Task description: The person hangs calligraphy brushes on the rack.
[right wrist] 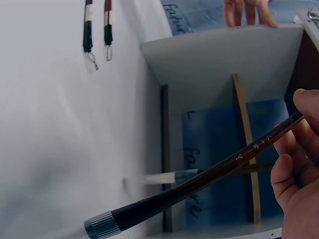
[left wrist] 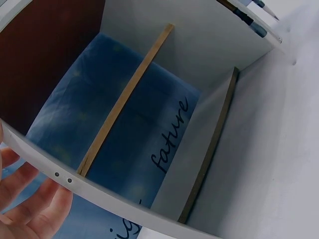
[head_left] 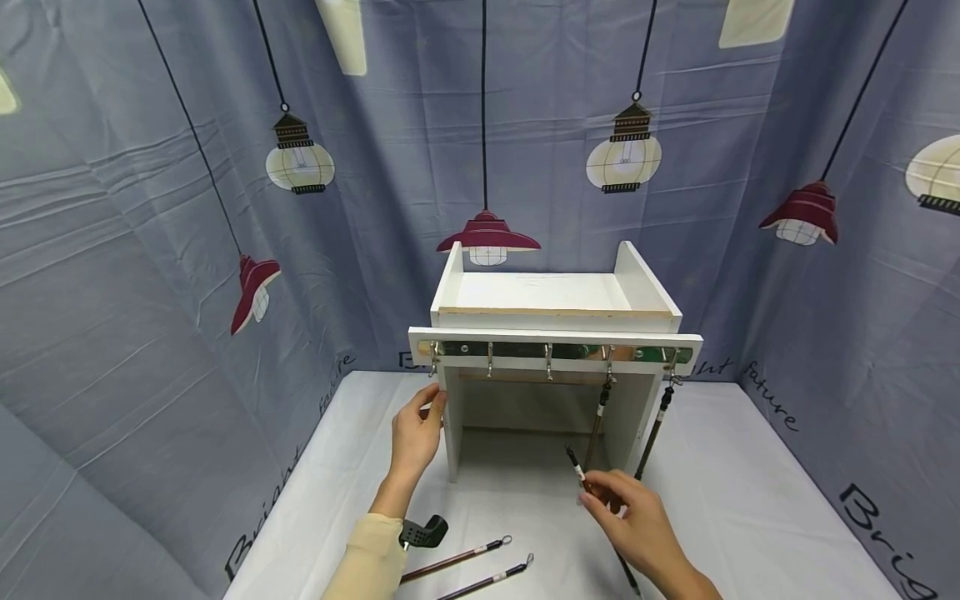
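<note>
My right hand (head_left: pixel 632 518) pinches a calligraphy brush (right wrist: pixel 199 181) by its dark brown handle near the loop end. The brush slants downward, its bristle end toward the table in the head view. My left hand (head_left: pixel 416 432) touches the left side panel (head_left: pixel 452 421) of a white wooden rack, its fingertips (left wrist: pixel 57 204) on the panel's outer side. Metal hooks line the rack's front rail (head_left: pixel 517 363). From the two rightmost hooks hang a brush (head_left: pixel 597 421) and another brush (head_left: pixel 654 433).
Two more brushes, one reddish brown (head_left: pixel 457 562) and one darker (head_left: pixel 487 585), lie on the white tablecloth (head_left: pixel 750 483) at the front left. A shallow white tray (head_left: pixel 540 292) tops the rack. Behind hangs a blue-grey curtain (head_left: pixel 420 150) printed with lamps.
</note>
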### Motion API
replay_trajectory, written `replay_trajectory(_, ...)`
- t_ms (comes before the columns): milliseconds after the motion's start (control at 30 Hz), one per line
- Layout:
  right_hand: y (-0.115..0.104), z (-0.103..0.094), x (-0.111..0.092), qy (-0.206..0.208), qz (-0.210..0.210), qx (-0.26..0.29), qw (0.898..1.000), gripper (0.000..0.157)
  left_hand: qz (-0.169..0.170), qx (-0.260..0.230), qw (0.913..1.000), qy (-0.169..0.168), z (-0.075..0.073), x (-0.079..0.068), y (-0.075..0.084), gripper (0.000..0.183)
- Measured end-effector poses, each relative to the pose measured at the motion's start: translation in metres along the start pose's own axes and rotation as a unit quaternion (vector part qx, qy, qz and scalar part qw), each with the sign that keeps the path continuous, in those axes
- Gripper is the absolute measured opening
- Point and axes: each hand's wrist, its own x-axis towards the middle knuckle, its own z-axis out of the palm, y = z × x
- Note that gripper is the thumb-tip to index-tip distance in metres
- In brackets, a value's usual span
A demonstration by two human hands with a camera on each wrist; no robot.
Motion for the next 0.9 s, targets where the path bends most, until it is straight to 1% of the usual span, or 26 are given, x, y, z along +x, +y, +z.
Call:
replay_trajectory(267, -0.007, 0.003, 0.013, 0.012, -0.024, 0.014, 1.0, 0.029, 0.002, -0.007, 1.0, -0.001, 0.0, 0.001, 0.0, 0.047)
replay_trajectory(567, -0.016, 0.005, 0.022, 0.022, -0.029, 0.027, 0.999, 0.03, -0.002, -0.004, 1.0, -0.003, 0.001, 0.0, 0.0, 0.046)
replay_trajectory(800, -0.024, 0.004, 0.031, 0.032, -0.046, 0.035, 0.998, 0.03, -0.005, -0.002, 1.0, -0.001, 0.001, 0.0, -0.002, 0.047)
replay_trajectory(900, -0.027, 0.004, 0.034, 0.031, -0.045, 0.039, 0.998, 0.03, -0.001, -0.004, 1.0, 0.0, 0.002, 0.001, -0.003, 0.047)
